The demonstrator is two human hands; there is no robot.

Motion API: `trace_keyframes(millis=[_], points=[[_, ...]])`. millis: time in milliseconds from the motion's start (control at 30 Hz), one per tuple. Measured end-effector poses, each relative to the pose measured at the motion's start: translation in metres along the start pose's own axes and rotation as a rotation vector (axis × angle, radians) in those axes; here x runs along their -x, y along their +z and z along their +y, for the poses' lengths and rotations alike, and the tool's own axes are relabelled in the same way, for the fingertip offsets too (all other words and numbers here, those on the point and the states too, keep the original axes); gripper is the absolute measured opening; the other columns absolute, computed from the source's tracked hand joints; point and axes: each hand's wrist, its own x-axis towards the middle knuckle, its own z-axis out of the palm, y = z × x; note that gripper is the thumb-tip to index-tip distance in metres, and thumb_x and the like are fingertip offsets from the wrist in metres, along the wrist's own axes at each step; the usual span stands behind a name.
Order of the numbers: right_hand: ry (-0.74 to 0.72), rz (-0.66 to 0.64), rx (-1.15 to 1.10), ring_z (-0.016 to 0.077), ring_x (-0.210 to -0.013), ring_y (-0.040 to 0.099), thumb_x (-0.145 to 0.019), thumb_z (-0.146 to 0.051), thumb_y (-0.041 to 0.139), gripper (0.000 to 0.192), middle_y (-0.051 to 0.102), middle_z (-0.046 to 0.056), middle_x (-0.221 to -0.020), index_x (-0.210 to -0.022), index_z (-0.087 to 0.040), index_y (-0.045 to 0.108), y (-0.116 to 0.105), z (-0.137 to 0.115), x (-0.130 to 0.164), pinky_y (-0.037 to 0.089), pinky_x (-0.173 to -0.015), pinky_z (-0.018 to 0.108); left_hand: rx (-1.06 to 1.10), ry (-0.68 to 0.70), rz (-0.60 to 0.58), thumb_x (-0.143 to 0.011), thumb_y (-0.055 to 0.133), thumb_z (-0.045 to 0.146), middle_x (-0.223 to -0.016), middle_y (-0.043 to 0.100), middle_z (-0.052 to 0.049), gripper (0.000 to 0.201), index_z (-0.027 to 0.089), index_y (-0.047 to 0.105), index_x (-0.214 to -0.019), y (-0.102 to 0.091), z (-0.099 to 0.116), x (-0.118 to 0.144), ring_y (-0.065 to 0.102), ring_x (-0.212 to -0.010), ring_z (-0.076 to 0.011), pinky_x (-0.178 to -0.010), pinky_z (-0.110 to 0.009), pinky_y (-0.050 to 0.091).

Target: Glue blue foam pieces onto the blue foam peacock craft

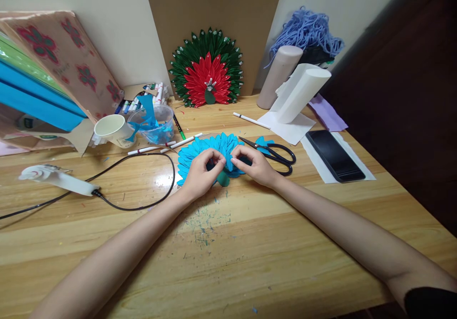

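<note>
A blue fan of paper petals [207, 148] lies flat on the wooden table [228, 243], with a small dark teal piece [223, 178] at its lower middle. My left hand [202, 171] and my right hand [252, 164] rest on the fan, side by side. Their fingertips pinch at its centre, and something small may be hidden between them. Black scissors [276, 154] lie just right of my right hand, touching the fan's edge.
A finished green and red petal fan [207, 69] leans on the back board. At left are a glue gun [57, 178] with its cord, a paper cup [112, 129], a plastic tub of blue scraps [153, 124] and pens. At right are a phone [333, 154], paper rolls [302, 93] and blue yarn [307, 31].
</note>
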Motion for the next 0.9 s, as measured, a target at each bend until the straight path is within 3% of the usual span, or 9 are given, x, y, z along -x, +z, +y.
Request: trace_keyframes(millis=[500, 767, 900], points=[[0.007, 0.003, -0.006, 0.0133, -0.072, 0.051, -0.085, -0.028, 0.053, 0.011, 0.053, 0.000, -0.075, -0.078, -0.019, 0.052, 0.0002, -0.0012, 0.0001, 0.043, -0.070, 0.027, -0.006, -0.003, -0.001, -0.083, 0.051, 0.025, -0.073, 0.056, -0.001, 0.012, 0.017, 0.053, -0.074, -0.0002, 0.0001, 0.0004, 0.050, -0.069, -0.0126, -0.065, -0.026, 0.039], [-0.001, -0.038, 0.027, 0.0135, -0.073, 0.053, -0.084, -0.027, 0.055, 0.010, 0.056, 0.001, -0.076, -0.078, -0.018, 0.054, 0.0004, -0.0018, 0.0001, 0.044, -0.070, 0.028, -0.082, 0.016, -0.043, -0.086, 0.047, 0.034, -0.071, 0.056, -0.001, 0.024, 0.017, 0.054, -0.072, -0.0006, 0.0010, 0.0010, 0.050, -0.069, -0.0134, -0.065, -0.026, 0.038], [0.002, 0.029, -0.044, 0.0130, -0.074, 0.055, -0.083, -0.028, 0.057, 0.012, 0.057, 0.001, -0.081, -0.088, -0.020, 0.051, 0.0027, -0.0007, 0.0014, 0.048, -0.069, 0.028, -0.079, 0.006, -0.020, -0.087, 0.045, 0.035, -0.067, 0.054, 0.000, 0.028, 0.017, 0.052, -0.067, 0.0002, -0.0002, 0.0020, 0.048, -0.064, -0.0129, -0.063, -0.026, 0.037]])
